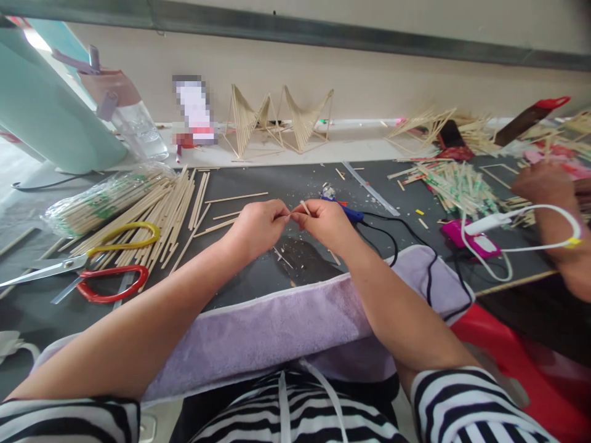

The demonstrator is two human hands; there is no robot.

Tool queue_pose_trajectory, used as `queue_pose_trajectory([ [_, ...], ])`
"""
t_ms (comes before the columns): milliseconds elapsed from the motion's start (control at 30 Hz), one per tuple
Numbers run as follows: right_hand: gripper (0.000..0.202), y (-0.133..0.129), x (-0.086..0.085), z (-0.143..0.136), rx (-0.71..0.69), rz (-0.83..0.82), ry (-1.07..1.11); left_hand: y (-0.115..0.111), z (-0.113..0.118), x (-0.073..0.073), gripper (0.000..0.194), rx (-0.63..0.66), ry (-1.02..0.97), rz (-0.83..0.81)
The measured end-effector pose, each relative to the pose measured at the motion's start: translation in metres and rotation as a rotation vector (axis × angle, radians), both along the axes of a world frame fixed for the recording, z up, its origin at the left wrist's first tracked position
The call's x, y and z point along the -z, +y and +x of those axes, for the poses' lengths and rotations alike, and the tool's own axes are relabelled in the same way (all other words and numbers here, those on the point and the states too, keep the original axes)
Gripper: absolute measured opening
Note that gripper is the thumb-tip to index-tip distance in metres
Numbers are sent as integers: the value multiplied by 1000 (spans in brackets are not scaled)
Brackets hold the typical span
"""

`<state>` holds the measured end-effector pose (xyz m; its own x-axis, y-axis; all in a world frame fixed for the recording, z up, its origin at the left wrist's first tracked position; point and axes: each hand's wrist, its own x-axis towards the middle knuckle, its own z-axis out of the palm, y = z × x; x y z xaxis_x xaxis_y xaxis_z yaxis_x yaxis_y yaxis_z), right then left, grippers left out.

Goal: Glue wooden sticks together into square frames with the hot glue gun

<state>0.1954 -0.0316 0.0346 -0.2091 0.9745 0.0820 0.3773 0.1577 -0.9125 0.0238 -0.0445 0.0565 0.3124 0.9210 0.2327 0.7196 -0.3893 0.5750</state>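
Over the dark table (258, 280), my left hand (261, 226) and my right hand (323, 223) meet at their fingertips. A short wooden stick (305, 208) pokes up from between my right thumb and forefinger. My left fingers are pinched together, and what they grip, if anything, is too small to name. Several loose sticks (236, 197) lie just left of my hands. Behind my right hand is a blue tool (353, 214) with a dark cord, its far end among white crumbs. Small white scraps (282, 258) dot the tabletop below my fingers.
Scissors (113, 240) and a stick pile (161, 209) lie left, near a wrapped bundle (111, 197). Stick models (295, 120) and a bottle (133, 123) stand at the back. A purple cloth (277, 332) lines the front edge. At right are a pink device (471, 239) and another person's hand (542, 184).
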Motion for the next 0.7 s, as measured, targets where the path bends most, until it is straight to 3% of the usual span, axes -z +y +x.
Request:
queue_pose_trajectory([
  [267,26,-4,5,-4,-102,353,-374,-8,3,-4,25,-28,393,95],
  [367,21,-4,6,-5,-75,372,-385,-11,6,-3,25,-34,434,121],
  [433,19,-4,4,-4,-45,270,-264,-12,7,-2,24,-33,311,120],
  [600,13,-4,-6,2,-62,-229,339,-9,8,-4,20,-23,-161,-39],
  [700,18,-3,-8,4,-110,-299,474,-7,8,-5,26,-12,-297,-157],
])
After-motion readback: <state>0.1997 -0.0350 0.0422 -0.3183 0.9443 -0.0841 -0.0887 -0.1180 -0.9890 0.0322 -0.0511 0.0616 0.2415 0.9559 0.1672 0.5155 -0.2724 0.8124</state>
